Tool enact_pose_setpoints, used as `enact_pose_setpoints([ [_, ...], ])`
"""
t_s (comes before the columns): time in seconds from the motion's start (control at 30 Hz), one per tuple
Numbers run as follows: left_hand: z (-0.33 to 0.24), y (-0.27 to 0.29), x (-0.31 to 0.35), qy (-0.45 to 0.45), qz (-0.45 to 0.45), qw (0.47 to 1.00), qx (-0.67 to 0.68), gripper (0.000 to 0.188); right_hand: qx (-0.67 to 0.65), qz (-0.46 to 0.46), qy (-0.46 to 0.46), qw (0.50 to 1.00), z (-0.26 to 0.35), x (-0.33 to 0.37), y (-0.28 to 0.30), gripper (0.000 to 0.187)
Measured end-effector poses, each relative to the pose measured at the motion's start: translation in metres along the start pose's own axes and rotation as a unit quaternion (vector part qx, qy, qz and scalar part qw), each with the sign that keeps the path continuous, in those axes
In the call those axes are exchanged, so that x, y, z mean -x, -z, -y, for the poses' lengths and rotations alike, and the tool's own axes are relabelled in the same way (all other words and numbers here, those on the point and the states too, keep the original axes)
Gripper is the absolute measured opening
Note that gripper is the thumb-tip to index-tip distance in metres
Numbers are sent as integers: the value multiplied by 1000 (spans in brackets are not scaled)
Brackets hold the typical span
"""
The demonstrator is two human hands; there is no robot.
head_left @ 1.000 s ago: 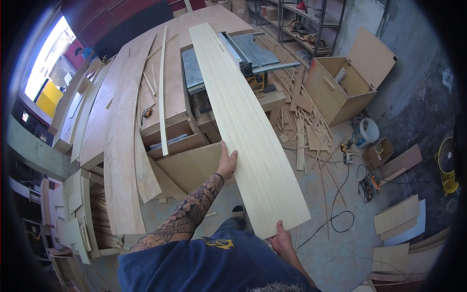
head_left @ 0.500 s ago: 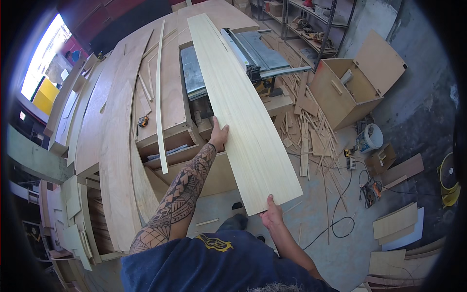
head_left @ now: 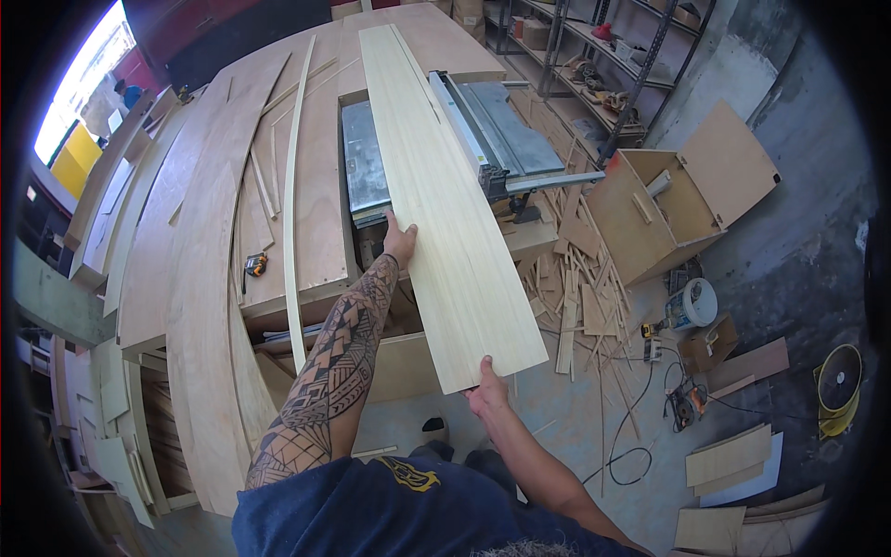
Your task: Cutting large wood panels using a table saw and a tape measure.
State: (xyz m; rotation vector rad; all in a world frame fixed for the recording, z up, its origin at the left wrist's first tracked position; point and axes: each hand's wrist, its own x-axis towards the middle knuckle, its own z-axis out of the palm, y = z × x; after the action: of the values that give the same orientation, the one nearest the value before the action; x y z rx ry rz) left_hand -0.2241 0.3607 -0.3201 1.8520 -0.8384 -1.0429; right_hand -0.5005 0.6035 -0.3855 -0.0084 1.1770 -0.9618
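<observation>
Both hands had pushed the board (head_left: 436, 186) farther along the saw table (head_left: 506, 130); left hand (head_left: 399, 243) gripped its edge, right hand (head_left: 485, 395) its end.

The long pale board (head_left: 445, 204) covers the middle of the table saw (head_left: 483, 139), hiding the blade and the surface beneath it. The palm and fingers of the left hand (head_left: 399, 243) lie partly behind the board's left edge; the right hand (head_left: 486, 390) shows only thumb and knuckles at the near end, its fingers underneath. The far end of the board blurs into the plywood table (head_left: 316, 167). Items on the metal shelves (head_left: 603, 65) are too small to identify. The person's torso is cut off by the lower edge.
</observation>
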Motion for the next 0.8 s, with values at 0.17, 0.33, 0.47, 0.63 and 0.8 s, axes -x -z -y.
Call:
enact_pose_setpoints([
  [0.17, 21, 3, 17, 7, -65, 997, 36, 88, -2, 6, -19, 1000, 5, 1, -11, 60],
  [0.33, 100, -23, 186, 30, 42, 991, 123, 99, 115, 32, -120, 986, 27, -15, 3, 68],
  [0.47, 125, -49, 283, 34, 15, 999, 26, 97, 153, 51, -86, 983, 21, 4, -8, 66],
  [0.63, 108, -62, 280, -35, -42, 996, -70, 90, 181, -27, -35, 983, 25, 11, -23, 71],
  [0.8, 83, -59, 244, -4, -47, 997, -69, 88, 188, 4, -32, 982, 31, -26, -48, 71],
])
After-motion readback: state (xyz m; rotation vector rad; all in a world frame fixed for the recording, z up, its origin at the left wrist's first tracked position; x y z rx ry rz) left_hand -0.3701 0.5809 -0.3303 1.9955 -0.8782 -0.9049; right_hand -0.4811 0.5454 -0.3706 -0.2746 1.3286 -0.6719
